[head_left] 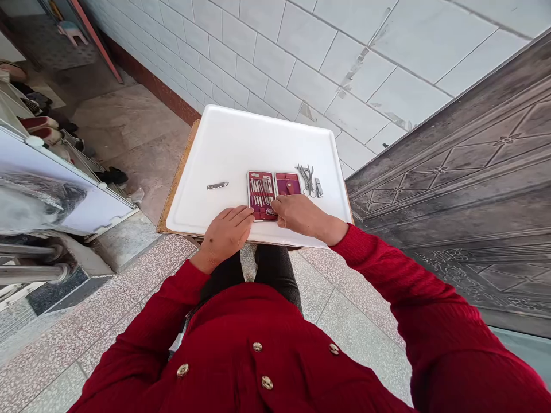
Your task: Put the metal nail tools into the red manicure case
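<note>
A manicure case (284, 182) with a dark red lining lies unfolded on a white tray (258, 137). Several slim metal tools (260, 192) sit under a strap in its left half. My left hand (229, 230) rests with fingers stretched at the case's near left corner, holding nothing I can see. Over the near middle of the case, my right hand (301, 217) is closed in a pinch; what its fingertips grip is hidden. A flat metal tool (217, 185) lies apart on the left. To the right are scissors-like metal tools (306, 180) and a nail clipper (318, 188).
The tray lies on a brown-edged table (178, 192) in front of my legs. Behind it is a white tiled wall (267, 51). A dark patterned metal door (456, 172) stands on the right, and a rack with shoes (41, 127) on the left.
</note>
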### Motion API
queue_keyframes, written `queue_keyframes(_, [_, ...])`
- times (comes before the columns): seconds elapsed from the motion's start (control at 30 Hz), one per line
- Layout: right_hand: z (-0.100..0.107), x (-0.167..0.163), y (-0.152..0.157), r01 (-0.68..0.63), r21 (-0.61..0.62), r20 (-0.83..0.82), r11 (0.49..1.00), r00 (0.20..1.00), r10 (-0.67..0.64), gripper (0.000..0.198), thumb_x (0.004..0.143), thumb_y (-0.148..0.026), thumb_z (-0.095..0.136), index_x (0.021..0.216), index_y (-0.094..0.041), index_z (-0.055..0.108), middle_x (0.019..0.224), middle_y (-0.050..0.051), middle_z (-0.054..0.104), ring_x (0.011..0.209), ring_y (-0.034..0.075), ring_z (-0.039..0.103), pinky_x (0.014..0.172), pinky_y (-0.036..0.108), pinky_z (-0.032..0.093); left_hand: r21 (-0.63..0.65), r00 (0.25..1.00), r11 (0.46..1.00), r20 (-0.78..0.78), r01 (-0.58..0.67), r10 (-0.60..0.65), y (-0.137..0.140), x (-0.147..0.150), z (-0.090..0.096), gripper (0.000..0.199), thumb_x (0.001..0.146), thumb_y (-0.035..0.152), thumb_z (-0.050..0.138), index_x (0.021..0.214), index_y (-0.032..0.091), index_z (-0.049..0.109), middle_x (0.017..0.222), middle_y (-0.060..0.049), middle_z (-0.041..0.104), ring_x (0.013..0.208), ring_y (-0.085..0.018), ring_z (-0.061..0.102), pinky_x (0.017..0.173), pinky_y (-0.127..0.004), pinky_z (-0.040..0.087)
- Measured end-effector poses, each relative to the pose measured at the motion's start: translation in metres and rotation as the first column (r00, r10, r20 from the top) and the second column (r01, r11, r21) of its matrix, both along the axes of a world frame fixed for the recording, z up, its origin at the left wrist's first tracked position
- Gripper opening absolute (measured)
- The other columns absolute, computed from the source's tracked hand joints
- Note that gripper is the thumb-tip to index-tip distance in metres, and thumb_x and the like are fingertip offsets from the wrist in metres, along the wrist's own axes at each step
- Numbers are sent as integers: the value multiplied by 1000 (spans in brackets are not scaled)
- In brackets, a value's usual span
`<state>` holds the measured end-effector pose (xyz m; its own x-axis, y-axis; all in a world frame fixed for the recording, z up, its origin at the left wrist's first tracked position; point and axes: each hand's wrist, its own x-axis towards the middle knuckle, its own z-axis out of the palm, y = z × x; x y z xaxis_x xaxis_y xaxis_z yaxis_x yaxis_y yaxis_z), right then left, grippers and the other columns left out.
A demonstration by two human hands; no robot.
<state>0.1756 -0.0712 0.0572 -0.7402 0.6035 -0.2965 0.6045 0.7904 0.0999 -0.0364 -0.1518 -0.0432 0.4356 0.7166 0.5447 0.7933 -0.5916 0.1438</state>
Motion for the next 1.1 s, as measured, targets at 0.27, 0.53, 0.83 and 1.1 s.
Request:
queue_keyframes(0.27, [1,0,-1,-95,-13,19,995,995,95,17,95,-9,61,109,-9,69,105,17,73,85,23,60,67,35,30,-24,1000,1000,21,5,-4,1,-1,-2,31,105,17,48,122,18,74,132,-11,76,127,-27,70,105,-46,57])
queue_keyframes(0.53, [-5,-1,1,-174,-16,-34,985,984,174,17,96,-6,56,106,-11,68,102,14,71,82,21,56,68,35,29,-62,999,998,38,17,-14,0,0,0,32,104,16,49,124,18,73,133,-12,76,129,-27,68,107,-47,55])
queue_keyframes(0.83, [-9,-5,3,-212,-59,-80,975,975,208,21,103,-7,46,106,-9,67,105,14,68,82,20,52,71,35,31,-37,1000,999,29,5,-4,0,2,2,34,107,17,47,134,15,68,131,-13,76,124,-27,70,106,-44,55])
queue_keyframes(1.1, [-18,-1,6,-204,-131,-260,970,951,165,27,106,-9,43,100,-11,69,101,10,64,81,18,51,75,35,35,-54,1000,999,22,2,0,-1,1,0,34,106,17,48,133,17,69,133,-13,76,126,-28,69,106,-46,55])
